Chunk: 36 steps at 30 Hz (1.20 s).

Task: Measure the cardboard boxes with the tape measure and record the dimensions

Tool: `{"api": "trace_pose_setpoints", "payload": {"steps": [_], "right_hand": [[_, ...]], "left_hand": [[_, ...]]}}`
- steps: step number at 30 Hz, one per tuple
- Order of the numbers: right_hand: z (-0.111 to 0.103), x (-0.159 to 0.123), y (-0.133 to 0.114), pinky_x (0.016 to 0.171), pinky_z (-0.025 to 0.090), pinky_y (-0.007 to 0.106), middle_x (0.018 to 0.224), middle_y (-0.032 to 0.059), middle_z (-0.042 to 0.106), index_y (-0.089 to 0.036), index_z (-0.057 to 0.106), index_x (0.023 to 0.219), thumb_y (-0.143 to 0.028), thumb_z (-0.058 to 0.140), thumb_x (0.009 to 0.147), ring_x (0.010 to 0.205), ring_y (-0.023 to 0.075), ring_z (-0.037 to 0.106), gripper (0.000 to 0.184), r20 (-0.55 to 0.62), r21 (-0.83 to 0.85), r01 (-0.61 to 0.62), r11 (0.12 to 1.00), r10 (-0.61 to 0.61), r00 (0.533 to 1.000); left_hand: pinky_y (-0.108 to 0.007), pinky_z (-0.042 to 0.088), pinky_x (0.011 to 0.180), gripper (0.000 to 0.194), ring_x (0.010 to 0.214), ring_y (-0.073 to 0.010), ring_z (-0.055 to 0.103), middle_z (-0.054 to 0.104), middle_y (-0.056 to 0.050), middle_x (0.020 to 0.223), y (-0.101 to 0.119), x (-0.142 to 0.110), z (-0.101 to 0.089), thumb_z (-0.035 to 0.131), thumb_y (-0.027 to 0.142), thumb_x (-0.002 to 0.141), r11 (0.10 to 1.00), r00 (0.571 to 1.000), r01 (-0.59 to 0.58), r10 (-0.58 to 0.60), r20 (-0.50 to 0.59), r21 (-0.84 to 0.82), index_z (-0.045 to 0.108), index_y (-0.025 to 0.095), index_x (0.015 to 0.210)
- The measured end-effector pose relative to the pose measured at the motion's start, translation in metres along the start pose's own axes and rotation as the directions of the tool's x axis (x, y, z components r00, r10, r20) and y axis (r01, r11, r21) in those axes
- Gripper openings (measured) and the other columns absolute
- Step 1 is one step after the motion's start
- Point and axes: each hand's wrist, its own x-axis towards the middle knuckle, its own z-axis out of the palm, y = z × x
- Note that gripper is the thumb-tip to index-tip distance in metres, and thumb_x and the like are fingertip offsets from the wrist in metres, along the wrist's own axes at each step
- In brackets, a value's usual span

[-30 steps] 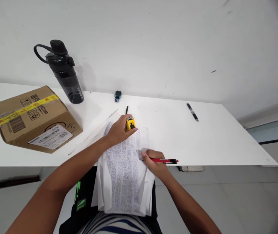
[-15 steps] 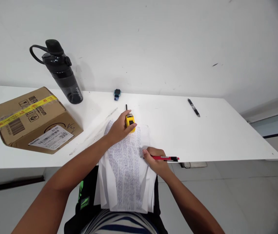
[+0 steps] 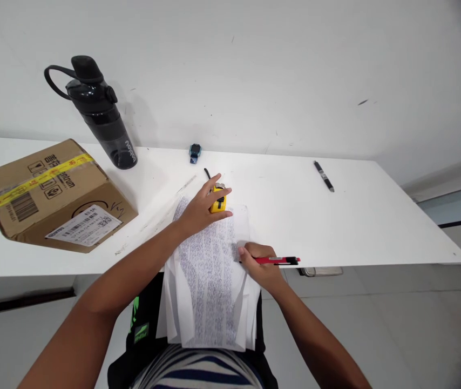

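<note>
My left hand (image 3: 203,210) is around a small yellow tape measure (image 3: 218,203), its fingers over the top and side and the thumb at the near side. A black strap (image 3: 207,173) pokes out beyond it. The tape measure rests at the far end of a stack of paper sheets (image 3: 210,292) covered in dense handwriting. My right hand (image 3: 259,265) grips a red pen (image 3: 269,260) with black parts, lying nearly flat and pointing left. Its tip is close to the right part of the sheets. The paper hangs over the table's near edge onto my lap.
On the white table (image 3: 279,216), a taped cardboard box (image 3: 56,194) sits at the left. Behind it stands a black bottle (image 3: 101,116). A small watch (image 3: 195,152) lies near the wall, and a black pen (image 3: 324,176) lies at the right.
My left hand's fingers have spread and shifted over the tape measure, which has turned slightly and moved a little away from me. My right hand with the red pen has hardly moved.
</note>
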Motion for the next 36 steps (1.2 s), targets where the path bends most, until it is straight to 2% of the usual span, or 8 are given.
{"api": "trace_pose_setpoints", "payload": {"steps": [5, 10, 14, 20, 24, 28, 32, 36], "right_hand": [[0.003, -0.004, 0.006, 0.046, 0.026, 0.028, 0.048, -0.0035, 0.035, -0.022, 0.029, 0.051, -0.041, 0.045, 0.094, 0.046, 0.0104, 0.034, 0.049, -0.108, -0.066, -0.015, 0.998, 0.007, 0.994], [0.001, -0.001, 0.005, 0.046, 0.027, 0.028, 0.049, -0.0035, 0.033, -0.022, 0.025, 0.052, -0.043, 0.043, 0.094, 0.047, 0.0104, 0.034, 0.05, -0.007, -0.034, 0.0, 0.999, 0.0, 1.0], [0.001, 0.001, 0.0, 0.046, 0.027, 0.028, 0.049, -0.0034, 0.033, -0.023, 0.027, 0.051, -0.045, 0.044, 0.093, 0.047, 0.0105, 0.034, 0.051, -0.01, -0.026, 0.0, 1.0, 0.0, 1.0], [0.002, 0.0, 0.001, 0.046, 0.027, 0.027, 0.049, -0.0036, 0.032, -0.023, 0.025, 0.052, -0.046, 0.041, 0.094, 0.047, 0.0105, 0.034, 0.051, -0.039, -0.062, -0.006, 0.998, 0.004, 0.999], [0.002, -0.002, 0.004, 0.046, 0.026, 0.027, 0.049, -0.0039, 0.031, -0.023, 0.023, 0.052, -0.047, 0.042, 0.094, 0.046, 0.0104, 0.033, 0.052, -0.076, -0.012, -0.029, 1.0, 0.028, 0.997], [0.004, -0.004, 0.005, 0.046, 0.025, 0.027, 0.049, -0.0038, 0.033, -0.023, 0.027, 0.053, -0.045, 0.043, 0.094, 0.046, 0.0107, 0.034, 0.05, -0.135, -0.018, -0.055, 0.998, 0.052, 0.989], [0.005, -0.003, 0.002, 0.046, 0.024, 0.027, 0.049, -0.0041, 0.031, -0.023, 0.025, 0.053, -0.042, 0.042, 0.095, 0.046, 0.0107, 0.031, 0.048, -0.136, -0.058, -0.049, 0.997, 0.04, 0.99], [0.003, -0.002, 0.001, 0.047, 0.025, 0.027, 0.05, -0.0038, 0.032, -0.023, 0.024, 0.054, -0.04, 0.043, 0.093, 0.047, 0.0112, 0.034, 0.047, -0.076, -0.047, -0.022, 0.999, 0.018, 0.997]], "left_hand": [[-0.042, 0.044, 0.106, 0.037, 0.132, -0.0255, 0.045, 0.033, -0.001, 0.153, 0.004, -0.002, 0.0, 0.065, 0.05, 0.083, 1.0, 0.999, 0.002, -0.003, -0.045, -0.031, 0.064, 0.03, 0.114], [-0.041, 0.043, 0.107, 0.03, 0.133, -0.0235, 0.044, 0.04, 0.0, 0.15, 0.008, -0.002, 0.0, 0.057, 0.047, 0.089, 0.997, 0.998, -0.066, 0.065, -0.017, -0.031, 0.067, 0.029, 0.11], [-0.042, 0.044, 0.106, 0.031, 0.135, -0.0261, 0.041, 0.032, 0.001, 0.156, 0.008, 0.0, -0.001, 0.058, 0.047, 0.088, 0.998, 0.998, -0.065, 0.065, 0.018, 0.022, 0.066, 0.031, 0.113], [-0.044, 0.047, 0.103, 0.032, 0.137, -0.0306, 0.038, 0.008, 0.004, 0.162, 0.005, 0.001, 0.001, 0.062, 0.047, 0.085, 0.995, 0.998, -0.064, 0.062, 0.026, 0.073, 0.067, 0.032, 0.113], [-0.045, 0.049, 0.1, 0.051, 0.136, -0.0315, 0.038, 0.003, 0.0, 0.162, 0.004, 0.001, 0.001, 0.065, 0.049, 0.082, 0.999, 1.0, 0.011, -0.011, -0.005, 0.031, 0.054, 0.035, 0.13], [-0.046, 0.045, 0.103, 0.08, 0.135, -0.0313, 0.039, 0.023, -0.008, 0.157, 0.0, 0.001, 0.001, 0.067, 0.053, 0.079, 0.995, 0.995, 0.077, -0.081, -0.057, -0.058, 0.028, 0.032, 0.146], [-0.04, 0.051, 0.093, 0.077, 0.115, -0.0259, 0.057, 0.044, -0.013, 0.144, -0.008, 0.003, 0.004, 0.057, 0.054, 0.086, 0.967, 0.983, 0.162, -0.175, -0.049, -0.197, 0.021, 0.026, 0.149], [-0.037, 0.054, 0.086, 0.081, 0.11, -0.025, 0.059, 0.051, -0.013, 0.135, -0.006, 0.002, 0.003, 0.059, 0.055, 0.084, 0.94, 0.966, 0.244, -0.258, -0.029, -0.239, 0.021, 0.028, 0.15]]}}
